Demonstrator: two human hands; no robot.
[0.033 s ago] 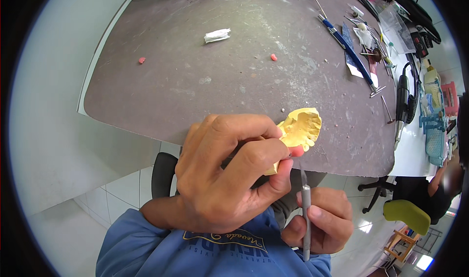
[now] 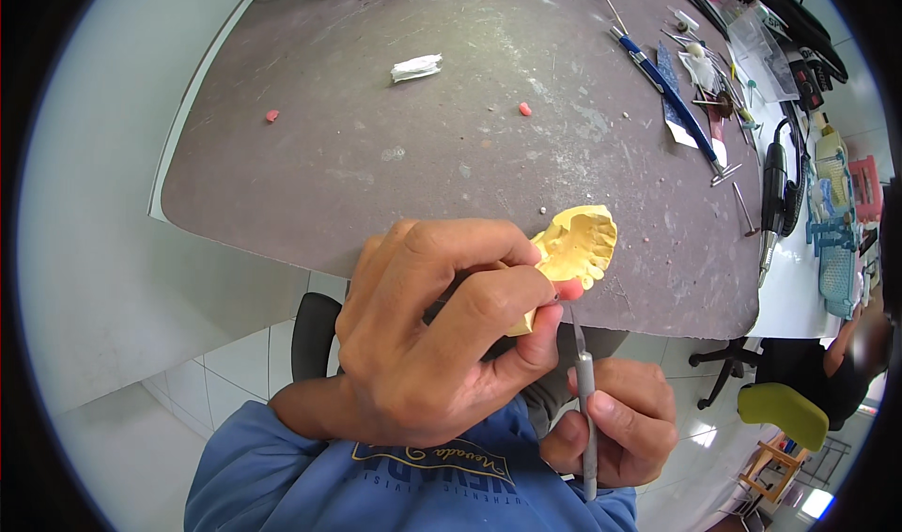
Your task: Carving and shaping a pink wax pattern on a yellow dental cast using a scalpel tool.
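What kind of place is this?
Probably a dental lab or similar workshop. The left hand holds a yellow dental model, the right hand a slim-bladed knife, and a black handpiece lies at the right of the bench.

Across the chest of the blue cloth shirt (image 2: 310,494) I can see gold cursive script (image 2: 465,454) inside a thin gold border, with larger dark block capitals (image 2: 456,477) and a smaller dark line below. A black object (image 2: 799,30) over at the far right bears pale characters too small to make out.
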